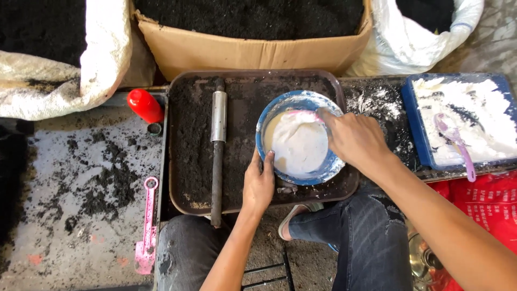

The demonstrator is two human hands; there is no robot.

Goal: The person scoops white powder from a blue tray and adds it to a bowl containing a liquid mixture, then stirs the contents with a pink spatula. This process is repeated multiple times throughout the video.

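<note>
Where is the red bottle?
In the head view, the red bottle lies at the left, just outside the dark tray, below the white sack.

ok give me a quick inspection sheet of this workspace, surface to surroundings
surface: dark tray dusted with black powder; grey ground to its left strewn with black crumbs
job's things: blue bowl of white paste on the tray
clutter: metal roller lying on the tray; red bottle; pink tool on the ground; blue tray of white powder with a purple spoon
grippers: left hand steadies the bowl's rim; right hand holds a pink-handled stirrer in the paste
cables: nothing seen
surroundings: cardboard box and white sacks of black material; red bag
</note>
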